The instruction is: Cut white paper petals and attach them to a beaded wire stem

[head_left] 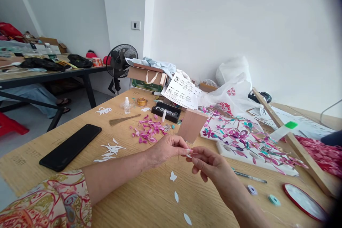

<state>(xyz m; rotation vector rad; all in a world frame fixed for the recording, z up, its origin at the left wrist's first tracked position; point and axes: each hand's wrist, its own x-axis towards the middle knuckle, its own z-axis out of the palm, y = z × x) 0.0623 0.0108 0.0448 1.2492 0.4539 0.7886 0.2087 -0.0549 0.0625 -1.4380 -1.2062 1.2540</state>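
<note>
My left hand point(168, 149) pinches a small white petal-shaped piece point(188, 155) between thumb and fingertips above the table. The fingertips of my right hand point(210, 164) meet it from the other side, closed at the same piece. A thin strand seems to hang below the left fingers, too fine to make out. On the wood under my hands lie a white several-pointed cutout point(173, 176) and two leaf-shaped white cutouts, one point(176, 197) nearer my hands and one point(187, 219) at the front edge of view. More slender white cutouts point(109, 151) lie beside my left forearm.
Pink petals point(149, 130) are heaped beyond my hands, near a black tray point(166, 112) and a wooden block point(191, 125). A black phone point(71, 146) lies at left. At right are pink-purple flower sprays point(237, 131), a pen point(251, 177), thread spools point(274, 200) and a red-rimmed round dish point(285, 189).
</note>
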